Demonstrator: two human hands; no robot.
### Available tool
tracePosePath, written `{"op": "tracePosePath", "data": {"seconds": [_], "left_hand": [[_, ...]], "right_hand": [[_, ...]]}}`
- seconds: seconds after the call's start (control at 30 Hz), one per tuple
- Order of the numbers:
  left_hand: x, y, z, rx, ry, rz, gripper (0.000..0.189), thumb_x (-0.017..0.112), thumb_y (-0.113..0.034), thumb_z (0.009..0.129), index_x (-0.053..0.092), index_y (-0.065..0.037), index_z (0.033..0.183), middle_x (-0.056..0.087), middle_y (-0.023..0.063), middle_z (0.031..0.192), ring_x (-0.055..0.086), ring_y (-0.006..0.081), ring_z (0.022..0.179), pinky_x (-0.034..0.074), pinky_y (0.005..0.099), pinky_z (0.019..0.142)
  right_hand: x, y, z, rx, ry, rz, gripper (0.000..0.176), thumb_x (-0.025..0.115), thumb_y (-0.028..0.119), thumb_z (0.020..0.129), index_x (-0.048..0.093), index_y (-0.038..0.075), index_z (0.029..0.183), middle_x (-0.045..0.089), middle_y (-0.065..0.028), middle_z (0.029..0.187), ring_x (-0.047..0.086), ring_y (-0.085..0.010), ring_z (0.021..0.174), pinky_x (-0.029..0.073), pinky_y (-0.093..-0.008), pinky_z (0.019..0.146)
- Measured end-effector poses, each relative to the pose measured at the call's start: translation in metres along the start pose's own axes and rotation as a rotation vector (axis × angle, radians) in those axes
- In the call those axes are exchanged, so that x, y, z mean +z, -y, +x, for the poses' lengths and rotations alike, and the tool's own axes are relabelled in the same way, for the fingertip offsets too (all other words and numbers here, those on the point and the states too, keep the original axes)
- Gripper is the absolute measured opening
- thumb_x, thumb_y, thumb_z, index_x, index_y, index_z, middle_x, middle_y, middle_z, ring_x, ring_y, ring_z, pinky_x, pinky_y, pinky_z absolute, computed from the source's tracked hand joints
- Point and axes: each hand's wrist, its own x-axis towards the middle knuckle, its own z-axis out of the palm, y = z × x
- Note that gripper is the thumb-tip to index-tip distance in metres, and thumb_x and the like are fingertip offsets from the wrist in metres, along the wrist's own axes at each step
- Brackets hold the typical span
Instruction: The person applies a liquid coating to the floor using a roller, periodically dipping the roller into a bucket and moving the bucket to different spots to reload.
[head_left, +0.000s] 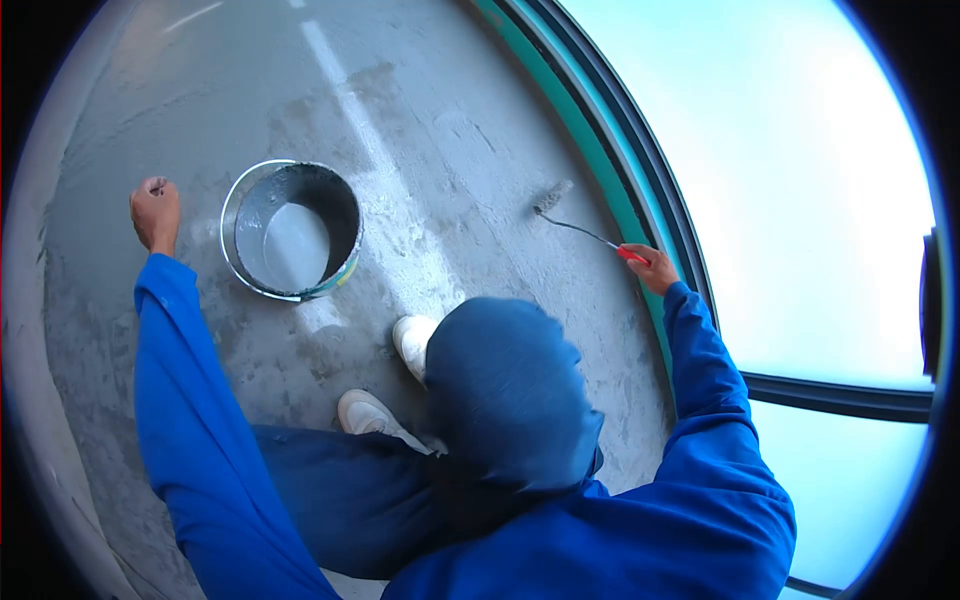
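My right hand (652,270) is wrapped around the red handle of a small paint roller (575,226), out to the right. The roller's grey-coated head rests on the floor near the green-edged frame. On the left, my left hand (156,214) is closed in a fist, and no object sticks out of it. Just right of that fist, apart from it, stands a bucket (345,215) of grey liquid, its metal bail hanging around the left side. The bucket's inner wall is smeared with the same grey.
The grey floor (450,110) looks wet and patchy, with bright light streaks. A green-and-dark frame (620,150) and bright glass panels (780,180) run along the right. My white shoes (365,412) stand below the bucket; a pale wall edge (35,330) curves along the left.
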Motion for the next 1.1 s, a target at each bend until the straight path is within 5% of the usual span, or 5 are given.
{"op": "tracePosePath", "data": {"seconds": [0.2, 0.27, 0.47, 0.8, 1.1], "left_hand": [[-0.066, 0.081, 0.000, 0.200, -0.039, 0.118, 0.021, 0.056, -0.012, 0.081, 0.064, -0.004, 0.099, 0.059, 0.0104, 0.102, 0.058, 0.0279, 0.096, 0.046, 0.0368, 0.081], [-0.104, 0.130, -0.005, 0.182, -0.062, 0.227, 0.022, 0.059, -0.012, 0.080, 0.063, -0.002, 0.099, 0.058, 0.0123, 0.102, 0.058, 0.0296, 0.095, 0.045, 0.0376, 0.082], [-0.246, 0.209, -0.045, -0.135, -0.165, 0.596, 0.027, 0.059, -0.015, 0.082, 0.061, 0.000, 0.105, 0.056, 0.0163, 0.101, 0.056, 0.0322, 0.098, 0.043, 0.0388, 0.086], [-0.332, 0.169, -0.047, -0.124, -0.157, 0.854, 0.025, 0.057, -0.013, 0.082, 0.061, -0.001, 0.104, 0.057, 0.0175, 0.099, 0.056, 0.0330, 0.095, 0.044, 0.0404, 0.083], [-0.293, 0.078, 0.061, 0.255, -0.048, 0.609, 0.017, 0.062, -0.008, 0.077, 0.060, 0.001, 0.091, 0.059, 0.0174, 0.095, 0.057, 0.0330, 0.088, 0.045, 0.0386, 0.079]], "right_hand": [[-0.017, 0.028, 0.115, 0.040, 0.211, 0.109, 0.031, 0.059, 0.021, 0.086, 0.062, 0.013, 0.116, 0.065, -0.0123, 0.103, 0.062, -0.0238, 0.096, 0.046, -0.0352, 0.088], [0.000, 0.033, 0.169, -0.208, 0.156, 0.122, 0.031, 0.059, 0.021, 0.086, 0.062, 0.012, 0.116, 0.065, -0.0135, 0.100, 0.062, -0.0235, 0.091, 0.048, -0.0360, 0.084], [0.040, 0.154, 0.276, -0.340, 0.064, 0.073, 0.033, 0.059, 0.026, 0.083, 0.063, 0.013, 0.113, 0.064, -0.0187, 0.102, 0.061, -0.0325, 0.097, 0.048, -0.0406, 0.086], [0.052, 0.378, 0.393, -0.276, -0.104, 0.084, 0.030, 0.058, 0.026, 0.081, 0.067, 0.014, 0.107, 0.064, -0.0163, 0.108, 0.060, -0.0354, 0.103, 0.047, -0.0414, 0.089], [0.081, 0.420, 0.441, -0.291, -0.162, 0.091, 0.026, 0.053, 0.024, 0.085, 0.065, 0.014, 0.106, 0.064, -0.0152, 0.108, 0.060, -0.0329, 0.104, 0.048, -0.0419, 0.087]]}}
